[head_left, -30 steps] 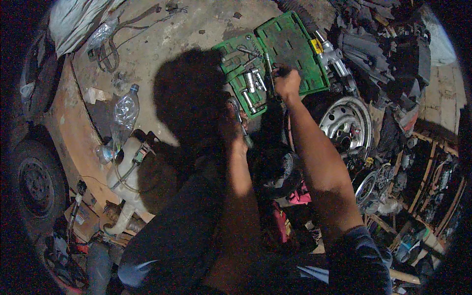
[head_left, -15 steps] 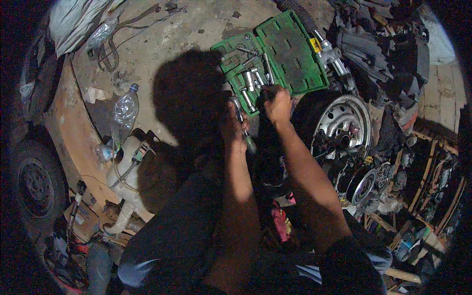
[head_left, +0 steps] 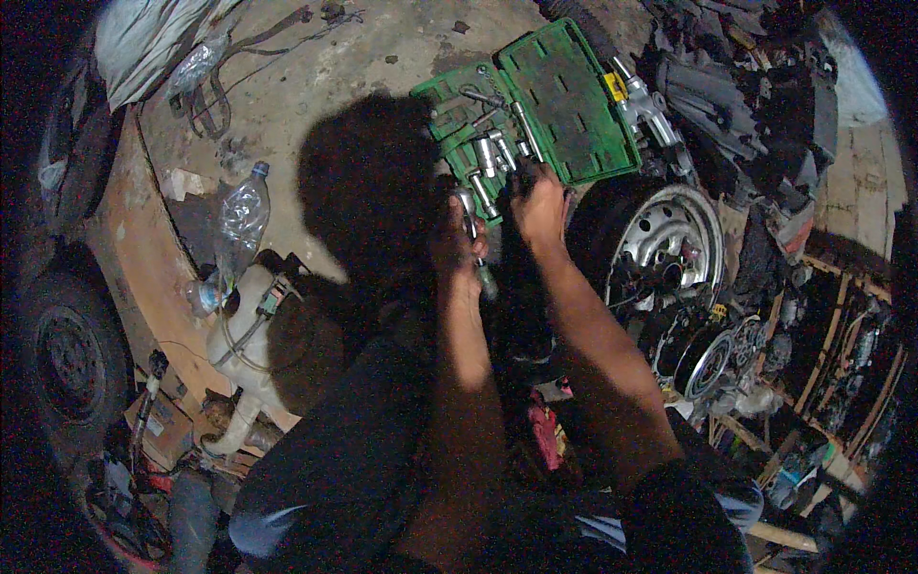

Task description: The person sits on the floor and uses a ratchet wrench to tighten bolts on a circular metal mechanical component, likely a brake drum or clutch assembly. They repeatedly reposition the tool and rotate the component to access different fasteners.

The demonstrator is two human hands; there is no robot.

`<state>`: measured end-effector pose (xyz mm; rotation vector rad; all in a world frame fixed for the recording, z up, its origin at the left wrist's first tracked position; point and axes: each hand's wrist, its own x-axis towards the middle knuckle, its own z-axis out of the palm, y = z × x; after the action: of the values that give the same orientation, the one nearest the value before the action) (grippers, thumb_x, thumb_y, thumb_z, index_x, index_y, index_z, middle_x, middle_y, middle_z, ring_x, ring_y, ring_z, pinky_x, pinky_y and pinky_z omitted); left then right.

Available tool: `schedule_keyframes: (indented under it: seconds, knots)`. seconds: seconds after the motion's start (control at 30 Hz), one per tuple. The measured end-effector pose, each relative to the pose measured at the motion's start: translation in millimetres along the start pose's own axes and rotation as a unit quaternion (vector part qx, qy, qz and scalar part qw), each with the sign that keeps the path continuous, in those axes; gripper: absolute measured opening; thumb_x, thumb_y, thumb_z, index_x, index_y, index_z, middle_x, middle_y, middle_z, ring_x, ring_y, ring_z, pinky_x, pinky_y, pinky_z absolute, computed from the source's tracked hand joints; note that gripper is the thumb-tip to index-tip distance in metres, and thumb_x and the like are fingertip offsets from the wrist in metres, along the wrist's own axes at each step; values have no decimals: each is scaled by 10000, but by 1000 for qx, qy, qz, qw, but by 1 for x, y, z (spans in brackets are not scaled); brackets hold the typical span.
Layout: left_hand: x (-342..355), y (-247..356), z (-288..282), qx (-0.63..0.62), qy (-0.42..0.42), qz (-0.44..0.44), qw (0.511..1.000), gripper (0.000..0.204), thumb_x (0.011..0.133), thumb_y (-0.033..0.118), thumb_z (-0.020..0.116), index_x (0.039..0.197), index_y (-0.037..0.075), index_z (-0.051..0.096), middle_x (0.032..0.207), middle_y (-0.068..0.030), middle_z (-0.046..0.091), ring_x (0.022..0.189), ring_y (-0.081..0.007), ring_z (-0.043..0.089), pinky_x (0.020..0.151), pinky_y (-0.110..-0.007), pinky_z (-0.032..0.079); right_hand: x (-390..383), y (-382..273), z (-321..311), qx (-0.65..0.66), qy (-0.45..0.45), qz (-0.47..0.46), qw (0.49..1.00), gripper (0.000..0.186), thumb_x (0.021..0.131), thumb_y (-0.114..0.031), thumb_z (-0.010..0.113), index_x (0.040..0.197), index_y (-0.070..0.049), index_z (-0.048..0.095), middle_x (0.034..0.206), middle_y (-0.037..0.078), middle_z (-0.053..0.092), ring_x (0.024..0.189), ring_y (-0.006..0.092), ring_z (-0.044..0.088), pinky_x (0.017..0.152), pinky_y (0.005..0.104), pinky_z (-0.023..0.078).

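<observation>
My left hand (head_left: 457,244) is closed around a ratchet wrench (head_left: 468,206), its chrome head up and its handle's end poking out below the fingers. In front of me lies an opened green socket case (head_left: 574,110). My right hand (head_left: 541,209) reaches to the case's near edge, its fingers curled down among the tools; whatever they grip is hidden. Beside those fingers lie a large chrome socket (head_left: 486,156), a slim chrome extension bar (head_left: 526,132) and several smaller sockets. Another chrome piece (head_left: 484,194) rests at the tray's near-left edge.
A wheel with a silver rim (head_left: 666,244) stands right of my right forearm. Car parts and scrap crowd the right side. To the left are a clear plastic bottle (head_left: 246,209), a whitish plastic tank (head_left: 251,316), a brown board (head_left: 158,230) and another wheel (head_left: 75,354).
My right hand has shifted slightly at the tray. The extension bar's near end has swung to the right, and small chrome pieces beside it now show. The left hand keeps its hold on the ratchet wrench.
</observation>
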<state>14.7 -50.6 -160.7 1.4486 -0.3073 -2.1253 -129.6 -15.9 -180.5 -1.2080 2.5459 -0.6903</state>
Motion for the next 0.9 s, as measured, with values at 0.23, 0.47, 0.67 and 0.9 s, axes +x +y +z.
schedule_keyframes:
  seconds: [0.23,0.47,0.67,0.9]
  knots:
    - [3,-1,-2,16,-10,-4,1000,386,1025,508,539,1029,125,582,666,-2,543,453,-99,437,418,-260,343,9,0,19,-57,40,-19,997,491,814,-73,687,1302,-58,643,1260,228,593,1168,418,567,1019,482,470]
    - [17,-24,-17,-56,69,20,996,403,1034,523,510,1036,126,583,672,-6,549,449,-101,436,417,-264,343,17,-1,13,-44,-29,41,998,483,796,-80,700,1277,-103,666,1238,229,629,1137,422,594,997,481,483]
    - [24,-28,-27,-106,106,42,988,401,1032,521,515,1020,125,580,665,-7,547,448,-100,440,416,-262,345,11,21,18,-52,-83,62,993,328,822,-105,694,1147,-64,716,1114,220,697,1040,419,644,946,486,500]
    - [23,-20,-19,-105,108,47,988,400,1030,519,522,1001,124,576,657,-9,546,447,-99,445,415,-259,347,20,6,19,-106,-145,128,975,402,906,-305,674,1209,-40,671,1198,225,660,1207,428,548,1038,491,440]
